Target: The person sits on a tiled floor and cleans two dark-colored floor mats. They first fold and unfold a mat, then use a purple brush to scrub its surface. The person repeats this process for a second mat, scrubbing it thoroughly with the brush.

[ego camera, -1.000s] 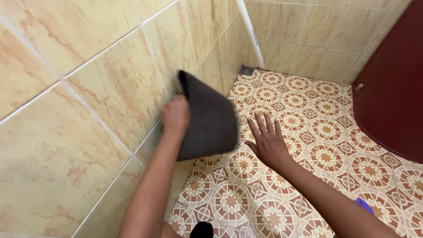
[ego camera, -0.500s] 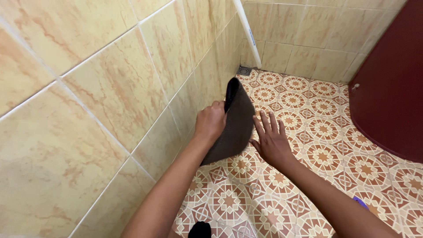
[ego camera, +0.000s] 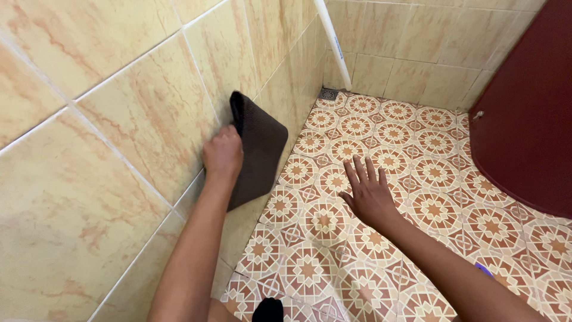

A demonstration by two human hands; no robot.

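Observation:
My left hand (ego camera: 223,154) grips a dark grey cloth (ego camera: 258,148) and presses it against the beige tiled wall (ego camera: 119,131) on my left. The cloth hangs down below the hand, flat against the tiles. My right hand (ego camera: 367,192) hovers over the patterned floor (ego camera: 381,155) with its fingers spread, holding nothing.
A white pipe (ego camera: 333,43) runs down the far corner to a floor drain (ego camera: 328,93). A dark red door (ego camera: 525,113) stands at the right. A small purple object (ego camera: 484,269) lies on the floor by my right forearm. A black object (ego camera: 267,310) shows at the bottom edge.
My left hand has slid the cloth back along the wall toward me and a little higher after reaching farther out half a second ago. My right hand stays spread over the floor.

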